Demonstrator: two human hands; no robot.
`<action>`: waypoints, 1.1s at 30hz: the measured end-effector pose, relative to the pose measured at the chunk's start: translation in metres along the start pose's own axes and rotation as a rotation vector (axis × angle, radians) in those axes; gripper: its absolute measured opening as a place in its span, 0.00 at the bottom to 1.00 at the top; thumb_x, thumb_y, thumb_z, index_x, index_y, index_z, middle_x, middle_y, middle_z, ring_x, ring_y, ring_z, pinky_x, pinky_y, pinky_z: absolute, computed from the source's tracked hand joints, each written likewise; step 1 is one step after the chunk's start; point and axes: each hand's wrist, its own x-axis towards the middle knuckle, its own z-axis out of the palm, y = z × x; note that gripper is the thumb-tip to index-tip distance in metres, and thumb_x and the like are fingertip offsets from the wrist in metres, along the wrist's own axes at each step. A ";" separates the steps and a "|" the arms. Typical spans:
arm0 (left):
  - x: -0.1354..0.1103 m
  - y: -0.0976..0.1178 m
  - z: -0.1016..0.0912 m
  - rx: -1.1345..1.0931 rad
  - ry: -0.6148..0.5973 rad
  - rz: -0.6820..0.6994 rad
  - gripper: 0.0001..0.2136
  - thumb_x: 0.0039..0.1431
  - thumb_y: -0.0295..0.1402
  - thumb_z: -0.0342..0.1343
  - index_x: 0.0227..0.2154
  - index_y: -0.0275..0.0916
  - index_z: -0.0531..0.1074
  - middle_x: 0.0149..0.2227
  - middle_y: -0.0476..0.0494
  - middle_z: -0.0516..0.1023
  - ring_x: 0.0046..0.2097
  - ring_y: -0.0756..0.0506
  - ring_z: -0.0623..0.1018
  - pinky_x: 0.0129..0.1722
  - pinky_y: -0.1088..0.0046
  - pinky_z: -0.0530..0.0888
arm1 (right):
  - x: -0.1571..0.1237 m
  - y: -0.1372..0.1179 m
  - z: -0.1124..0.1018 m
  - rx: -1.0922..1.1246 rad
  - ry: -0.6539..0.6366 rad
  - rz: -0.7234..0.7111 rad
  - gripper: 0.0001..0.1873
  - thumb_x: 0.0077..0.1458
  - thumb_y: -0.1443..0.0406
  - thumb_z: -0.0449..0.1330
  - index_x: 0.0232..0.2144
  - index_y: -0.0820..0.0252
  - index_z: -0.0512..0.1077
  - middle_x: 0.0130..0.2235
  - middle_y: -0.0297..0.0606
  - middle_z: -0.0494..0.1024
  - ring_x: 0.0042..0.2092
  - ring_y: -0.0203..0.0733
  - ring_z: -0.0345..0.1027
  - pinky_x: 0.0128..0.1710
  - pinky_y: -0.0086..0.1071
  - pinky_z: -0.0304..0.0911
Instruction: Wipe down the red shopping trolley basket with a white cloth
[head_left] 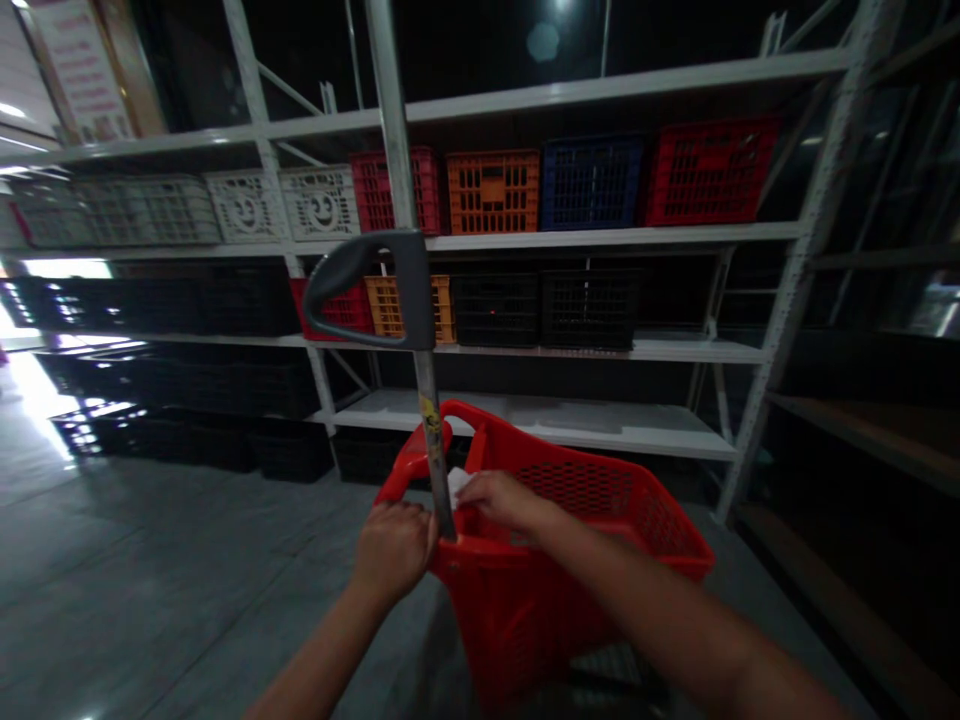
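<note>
A red plastic shopping cart (577, 460) stands in front of me, its perforated basket reaching to the right. My left hand (397, 545) is closed around the cart's red handle, at the near end beside the pole's foot. A metal pole (426, 385) rises from the cart's corner and carries a grey plastic loop handle (416, 290). Inside the handle end of the basket, my right hand (499, 498) pinches a crumpled white cloth or tissue (459, 484) close to the pole. Its fingertips are partly hidden.
White metal shelving (495, 240) spans the background. It holds an orange crate (493, 190), a blue crate (591, 182), a red crate (711, 172) and several white and black ones. A dark shelf unit (870, 440) borders the cart on the right. Grey floor (165, 580) extends to the left.
</note>
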 end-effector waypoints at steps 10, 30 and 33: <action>-0.005 0.001 0.002 -0.007 0.021 0.012 0.16 0.56 0.33 0.43 0.16 0.39 0.69 0.19 0.47 0.71 0.26 0.47 0.70 0.32 0.67 0.60 | 0.024 0.027 -0.004 -0.137 -0.042 0.097 0.11 0.49 0.71 0.55 0.33 0.58 0.75 0.36 0.36 0.77 0.40 0.38 0.69 0.40 0.25 0.58; -0.004 0.007 -0.001 -0.026 0.031 0.012 0.17 0.56 0.33 0.42 0.16 0.39 0.69 0.19 0.46 0.72 0.25 0.48 0.70 0.33 0.67 0.61 | 0.030 0.019 0.002 -0.068 0.033 0.321 0.08 0.47 0.69 0.57 0.30 0.61 0.77 0.31 0.38 0.78 0.33 0.36 0.69 0.30 0.24 0.57; -0.004 0.007 -0.001 -0.027 0.019 0.025 0.17 0.56 0.33 0.43 0.16 0.39 0.69 0.19 0.46 0.72 0.25 0.48 0.70 0.33 0.67 0.61 | 0.011 0.006 0.008 0.056 -0.046 0.275 0.08 0.46 0.66 0.59 0.31 0.57 0.76 0.30 0.32 0.78 0.31 0.34 0.69 0.28 0.22 0.57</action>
